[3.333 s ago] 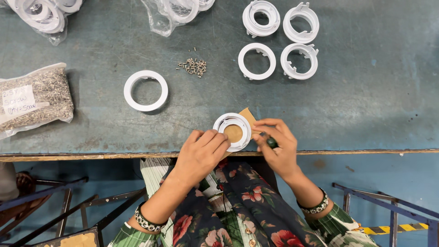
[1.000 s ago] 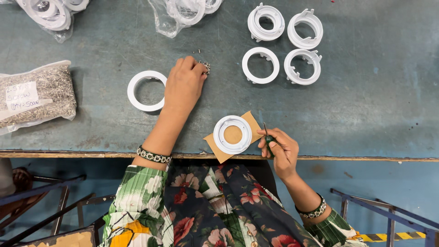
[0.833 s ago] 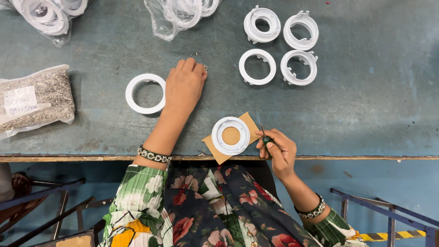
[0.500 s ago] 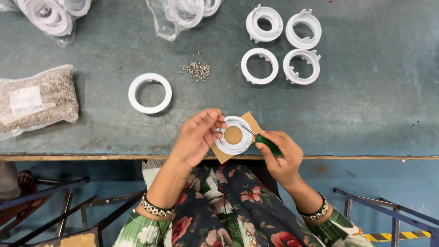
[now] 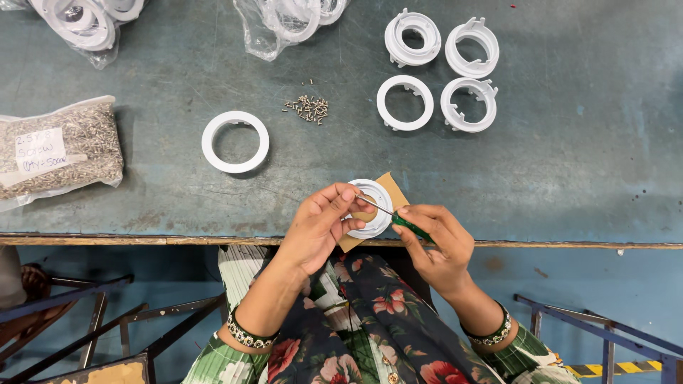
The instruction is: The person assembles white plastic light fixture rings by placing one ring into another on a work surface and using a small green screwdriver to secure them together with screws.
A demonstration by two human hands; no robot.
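At the bench (image 5: 569,185) edge, the left hand (image 5: 320,224) pinches one white ring (image 5: 370,208) on a cardboard square (image 5: 393,190), while the right hand (image 5: 437,238) grips a green-handled screwdriver (image 5: 402,219) to it. Beyond the left hand lie one plain ring (image 5: 235,141) and a screw pile (image 5: 308,108); beyond the right, four clip rings (image 5: 441,71).

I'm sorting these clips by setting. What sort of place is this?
Probably a small assembly workshop: a worn workbench carries white plastic rings, a bag of screws and a loose screw pile, while the right hand holds a green-handled screwdriver.
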